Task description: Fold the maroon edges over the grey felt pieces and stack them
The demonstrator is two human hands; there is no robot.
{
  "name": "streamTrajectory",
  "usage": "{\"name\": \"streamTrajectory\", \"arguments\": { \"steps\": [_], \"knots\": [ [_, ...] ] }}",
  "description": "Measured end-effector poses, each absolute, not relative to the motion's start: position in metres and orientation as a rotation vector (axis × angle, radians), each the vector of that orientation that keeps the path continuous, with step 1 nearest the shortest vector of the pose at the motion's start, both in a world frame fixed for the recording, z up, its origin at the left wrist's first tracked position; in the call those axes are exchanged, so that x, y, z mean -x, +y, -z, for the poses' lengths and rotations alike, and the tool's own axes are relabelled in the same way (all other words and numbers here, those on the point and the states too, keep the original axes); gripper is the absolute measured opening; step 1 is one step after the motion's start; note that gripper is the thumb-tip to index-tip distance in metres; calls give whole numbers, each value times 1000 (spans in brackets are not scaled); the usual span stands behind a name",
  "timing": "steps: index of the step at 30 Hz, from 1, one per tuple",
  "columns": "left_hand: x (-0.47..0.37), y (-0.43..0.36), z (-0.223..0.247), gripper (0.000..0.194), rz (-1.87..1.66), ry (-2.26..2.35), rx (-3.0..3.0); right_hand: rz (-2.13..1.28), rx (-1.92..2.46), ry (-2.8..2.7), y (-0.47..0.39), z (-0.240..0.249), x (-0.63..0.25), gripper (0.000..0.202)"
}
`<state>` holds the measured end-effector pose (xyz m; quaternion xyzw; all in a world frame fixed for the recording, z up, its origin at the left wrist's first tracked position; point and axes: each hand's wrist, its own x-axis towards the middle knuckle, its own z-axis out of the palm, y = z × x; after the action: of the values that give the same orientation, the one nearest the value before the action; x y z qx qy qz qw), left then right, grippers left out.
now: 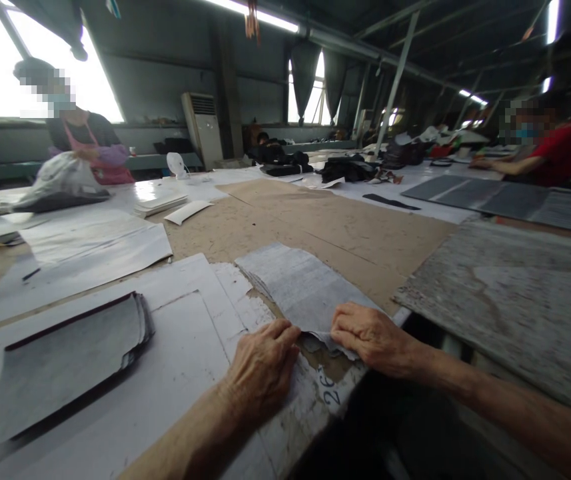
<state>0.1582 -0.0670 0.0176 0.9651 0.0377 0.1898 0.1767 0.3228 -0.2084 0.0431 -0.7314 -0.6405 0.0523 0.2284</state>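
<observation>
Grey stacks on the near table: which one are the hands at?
The right-hand stack, its near edge at the left hand and right hand; the darker-edged stack lies farther left, untouched.

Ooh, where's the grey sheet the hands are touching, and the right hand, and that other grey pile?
Grey sheet (305,283): head view, middle of its top face.
Right hand (372,335): head view, back of the hand.
Grey pile (72,360): head view, its top piece.

Left forearm (192,427) enters from 7 o'clock; left hand (266,360), near 6 o'clock, is back upward, fingers bent and bunched. Right forearm (505,403) extends from 4 o'clock; right hand (369,335) has fingers curled, pointing toward 9. Hands bare, apart.
</observation>
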Motion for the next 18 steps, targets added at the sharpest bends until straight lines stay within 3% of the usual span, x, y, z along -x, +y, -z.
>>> {"name": "streamTrajectory", "arguments": {
  "steps": [13, 18],
  "knots": [
    [-157, -67, -17, 22, -526, 122, -2698, -324, 2021, -1312, -205, -42, -323, 13],
    [-159, -67, -19, 17, -483, 167, -2721, -317, 2016, -1023, -208, -43, -345, 21]
  ]
}}
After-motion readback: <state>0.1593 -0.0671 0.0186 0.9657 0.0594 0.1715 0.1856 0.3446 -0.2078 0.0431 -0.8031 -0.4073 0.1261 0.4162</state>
